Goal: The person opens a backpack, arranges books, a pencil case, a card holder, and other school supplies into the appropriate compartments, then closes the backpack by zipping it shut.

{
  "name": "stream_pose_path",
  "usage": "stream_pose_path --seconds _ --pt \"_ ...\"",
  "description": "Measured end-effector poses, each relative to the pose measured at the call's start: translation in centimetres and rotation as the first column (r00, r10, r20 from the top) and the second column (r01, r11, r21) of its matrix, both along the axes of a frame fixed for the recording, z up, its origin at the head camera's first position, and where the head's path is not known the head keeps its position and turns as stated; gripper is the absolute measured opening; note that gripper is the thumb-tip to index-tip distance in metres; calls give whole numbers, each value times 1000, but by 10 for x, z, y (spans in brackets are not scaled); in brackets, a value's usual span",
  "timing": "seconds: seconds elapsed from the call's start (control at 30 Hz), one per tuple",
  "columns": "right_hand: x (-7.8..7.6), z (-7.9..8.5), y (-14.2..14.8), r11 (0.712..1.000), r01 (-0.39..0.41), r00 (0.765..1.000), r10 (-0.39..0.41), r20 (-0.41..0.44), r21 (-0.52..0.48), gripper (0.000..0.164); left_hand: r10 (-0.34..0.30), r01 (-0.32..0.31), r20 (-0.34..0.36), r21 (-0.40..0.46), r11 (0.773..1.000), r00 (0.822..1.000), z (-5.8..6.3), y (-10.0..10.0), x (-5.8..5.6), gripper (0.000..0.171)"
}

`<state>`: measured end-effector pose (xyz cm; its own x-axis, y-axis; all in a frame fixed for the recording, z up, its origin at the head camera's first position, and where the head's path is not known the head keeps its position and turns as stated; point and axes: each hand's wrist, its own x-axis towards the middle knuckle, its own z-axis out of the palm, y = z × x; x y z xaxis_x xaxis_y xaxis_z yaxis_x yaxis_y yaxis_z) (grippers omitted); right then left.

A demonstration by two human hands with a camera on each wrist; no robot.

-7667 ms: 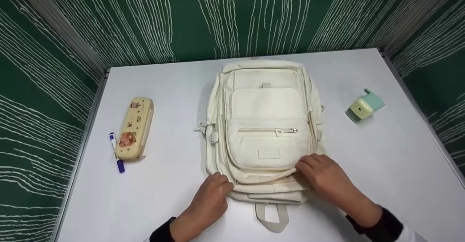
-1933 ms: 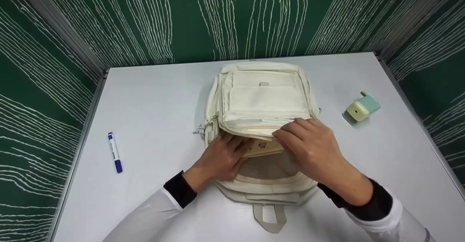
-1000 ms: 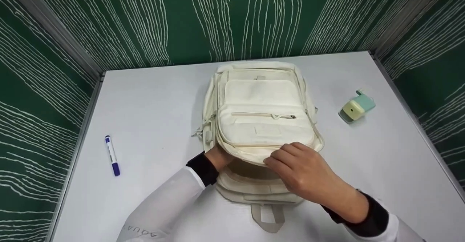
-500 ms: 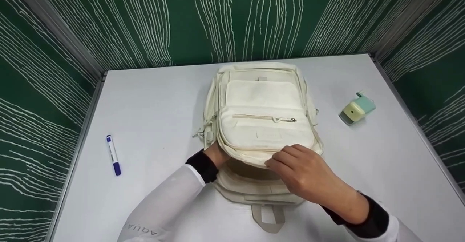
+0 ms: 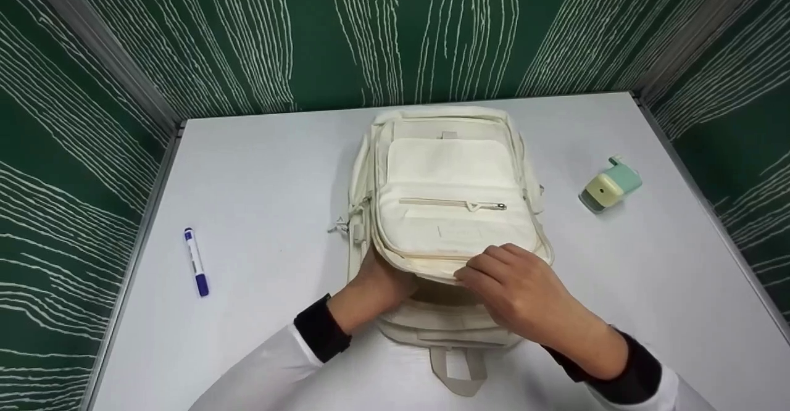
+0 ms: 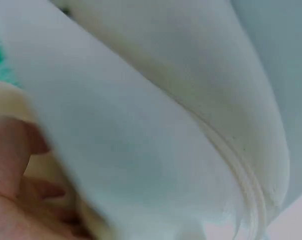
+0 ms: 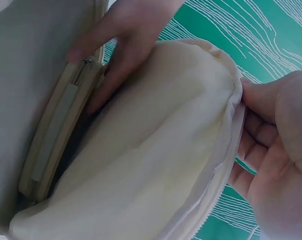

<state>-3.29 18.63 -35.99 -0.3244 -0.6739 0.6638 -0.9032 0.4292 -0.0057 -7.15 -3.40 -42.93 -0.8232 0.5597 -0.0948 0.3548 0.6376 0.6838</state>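
Observation:
A cream backpack (image 5: 453,161) lies on the table with its main compartment unzipped. My right hand (image 5: 518,287) pinches the edge of its front flap between thumb and fingers and holds it raised. My left hand (image 5: 382,281) reaches under the flap from the left, its fingers hidden in the head view. Inside the bag, the right wrist view shows a pale yellow pencil case (image 7: 53,135) standing on its side. The left hand's spread, fairly straight fingers (image 7: 113,82) are at the case's upper end; whether they touch it is unclear.
A white marker (image 5: 196,261) with a blue cap lies on the white table (image 5: 265,182) at the left. A green and yellow crank pencil sharpener (image 5: 611,186) stands at the right. The bag's carrying loop (image 5: 439,371) points toward the person.
The pencil case went from the table at the left into the backpack. Over the last half second my left hand has drawn back partway out of the opening. The right hand keeps the flap up.

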Motion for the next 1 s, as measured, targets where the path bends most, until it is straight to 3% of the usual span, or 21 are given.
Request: stream_pose_path --seconds 0.03,0.07,0.1,0.23,0.27,0.3,0.4,0.47,0.53,0.57,0.6,0.63,0.67,0.77,0.83,0.9,1.0 --pt "1 -2 1 1000 1 1000 -1 4 -1 27 -99 -19 -334 -333 943 937 -2 -3 7 41" --pt "2 -3 1 1000 4 1000 -4 7 -3 28 -131 -36 -439 -352 935 889 -3 -6 14 42" --pt "3 -6 2 1000 6 1000 -6 11 -4 27 -142 -31 -515 -314 949 845 -5 -9 21 42" --pt "7 -17 4 1000 18 999 -18 29 -9 29 -233 108 -688 -220 970 687 -10 -13 40 26" --pt "9 -20 4 1000 22 999 -22 35 -9 30 -245 150 -725 -195 969 644 -10 -14 45 20" --pt "10 -23 4 1000 24 999 -23 41 -11 30 -246 190 -773 -164 968 585 -11 -14 49 14" --pt "14 -32 4 999 28 997 -27 68 -20 31 -168 286 -903 -53 957 396 -11 -14 58 14" --pt "16 -38 4 999 32 996 -30 85 -28 31 -79 301 -957 8 954 278 -10 -12 62 16" --pt "18 -42 3 999 35 995 -31 99 -34 31 -5 278 -979 53 959 203 -8 -10 63 17" --pt "19 -44 3 999 38 994 -34 105 -37 32 18 249 -983 64 966 182 -8 -9 64 17" --pt "20 -47 3 998 41 994 -36 107 -38 32 29 218 -983 69 973 180 -7 -8 64 18" --pt "21 -49 2 998 45 994 -41 105 -39 32 32 186 -981 68 980 192 -7 -6 65 19" --pt "22 -51 2 998 49 994 -45 102 -38 32 27 155 -975 62 986 219 -6 -5 66 20" --pt "24 -57 1 997 56 994 -52 96 -46 31 21 67 -942 46 997 335 -8 -1 69 23" --pt "25 -60 0 997 58 994 -52 96 -53 30 26 23 -922 38 999 387 -10 0 72 24" --pt "27 -63 0 997 50 993 -43 109 -62 29 43 -11 -912 42 999 407 -12 1 74 25" --pt "28 -66 3 997 35 991 -25 133 -73 27 64 -30 -913 57 998 402 -14 2 77 26"
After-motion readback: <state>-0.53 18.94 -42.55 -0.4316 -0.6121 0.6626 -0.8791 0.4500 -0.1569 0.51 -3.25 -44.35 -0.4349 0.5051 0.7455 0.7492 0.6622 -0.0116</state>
